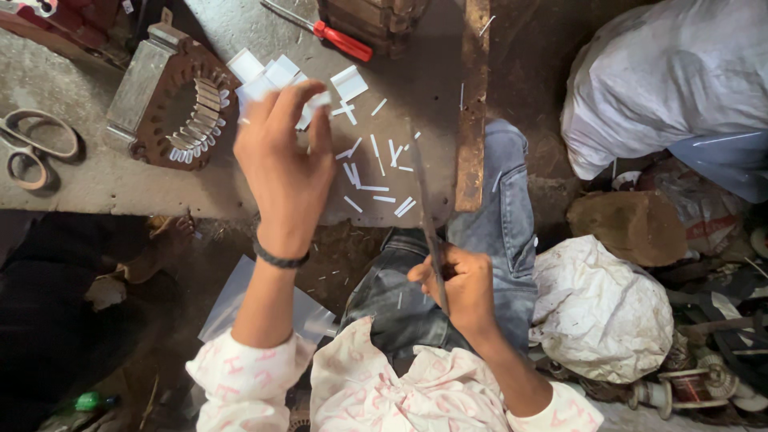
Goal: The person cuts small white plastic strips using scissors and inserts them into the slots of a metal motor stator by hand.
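Note:
My left hand (284, 164) is raised over the concrete slab (104, 180), its fingertips pinched on a small white paper strip (318, 102). My right hand (460, 284) rests on my jeans-clad knee (496, 232), shut on the handle of a long thin blade (424, 200) that points away from me. Several cut white strips (376, 172) lie scattered on the slab beyond the left hand. Folded white paper pieces (268, 74) lie beside a brown motor stator (180, 104) whose slots hold white liners.
Scissors (36, 144) lie at the slab's left edge. A red-handled screwdriver (340, 40) lies at the top. A wooden bar (474, 104) runs along the slab's right side. White sacks (600, 308) and wire spools (692, 388) crowd the right. Paper sheets (232, 300) lie underneath.

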